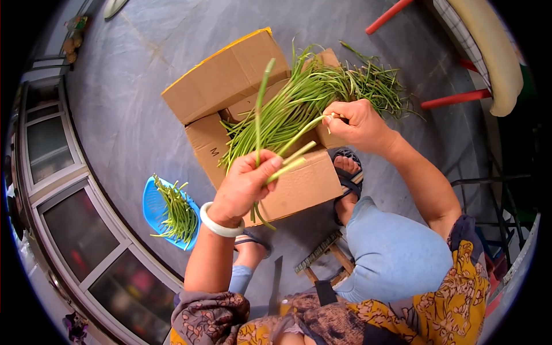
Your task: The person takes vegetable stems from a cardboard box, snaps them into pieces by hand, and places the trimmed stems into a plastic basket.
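Note:
My left hand point(253, 181), with a white bangle at the wrist, is closed around a few long green garlic scapes point(258, 115). Their cut ends stick out to the right of the thumb. One stem runs from this hand to my right hand point(359, 126), which pinches its end between thumb and fingers. A small dark patch shows inside the right fist; I cannot make out what it is. Below both hands, a large heap of garlic scapes point(287, 115) lies across an open cardboard box point(302, 184), with the thin tips hanging over its right side.
A blue plastic basket point(154, 210) with short green pieces stands on the floor at left. Glazed cabinet doors point(75, 230) line the left side. Red stool legs point(454, 99) are at upper right. My sandalled foot point(348, 172) is beside the box, near a wooden stool point(328, 256).

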`<action>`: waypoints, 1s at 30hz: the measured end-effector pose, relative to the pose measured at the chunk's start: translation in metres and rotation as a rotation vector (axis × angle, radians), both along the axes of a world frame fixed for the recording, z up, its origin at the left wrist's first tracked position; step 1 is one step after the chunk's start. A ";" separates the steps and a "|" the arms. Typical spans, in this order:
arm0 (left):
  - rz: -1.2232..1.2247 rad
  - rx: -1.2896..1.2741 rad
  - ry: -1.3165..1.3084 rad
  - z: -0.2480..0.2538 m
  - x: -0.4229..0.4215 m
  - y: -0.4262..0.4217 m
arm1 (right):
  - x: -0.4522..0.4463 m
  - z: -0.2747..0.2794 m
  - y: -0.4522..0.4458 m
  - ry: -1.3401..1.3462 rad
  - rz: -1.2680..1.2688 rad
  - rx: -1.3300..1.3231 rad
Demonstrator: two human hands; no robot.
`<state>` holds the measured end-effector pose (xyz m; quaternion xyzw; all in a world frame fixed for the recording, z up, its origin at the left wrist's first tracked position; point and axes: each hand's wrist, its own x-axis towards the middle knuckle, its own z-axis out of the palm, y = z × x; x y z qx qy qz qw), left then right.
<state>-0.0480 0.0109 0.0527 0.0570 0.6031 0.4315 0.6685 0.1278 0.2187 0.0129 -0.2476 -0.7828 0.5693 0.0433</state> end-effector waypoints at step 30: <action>-0.382 0.044 0.118 -0.006 0.018 -0.002 | -0.007 0.017 0.002 0.025 0.470 0.225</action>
